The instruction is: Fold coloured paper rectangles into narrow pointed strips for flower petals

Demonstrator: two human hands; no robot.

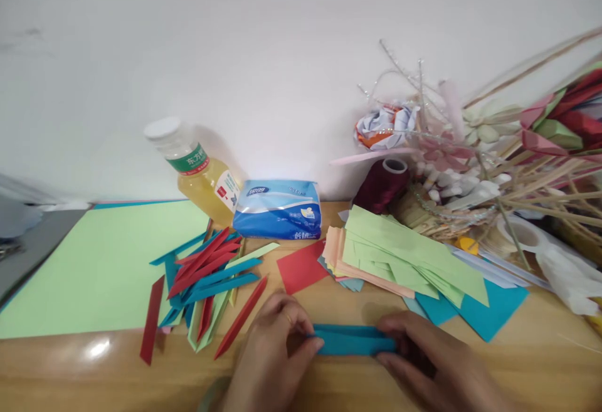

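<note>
A folded blue paper strip (350,341) lies lengthwise between my two hands, low over the front of the wooden table. My left hand (277,349) pinches its left end between thumb and fingers. At the other end, my right hand (430,362) grips the strip the same way, its fingertips partly hidden. To the left of my left hand is a pile of folded red, blue and green strips (207,274), and a single red strip (242,318) lies closest to it. Beyond my hands sits a red paper sheet (301,266).
Behind stand a bottle of yellow drink (202,177) and a blue tissue pack (277,210). Large green sheets (108,261) cover the left side. On the right are stacked green paper pieces (395,252), blue paper (493,305), a dark thread spool (380,186) and paper flowers (442,148).
</note>
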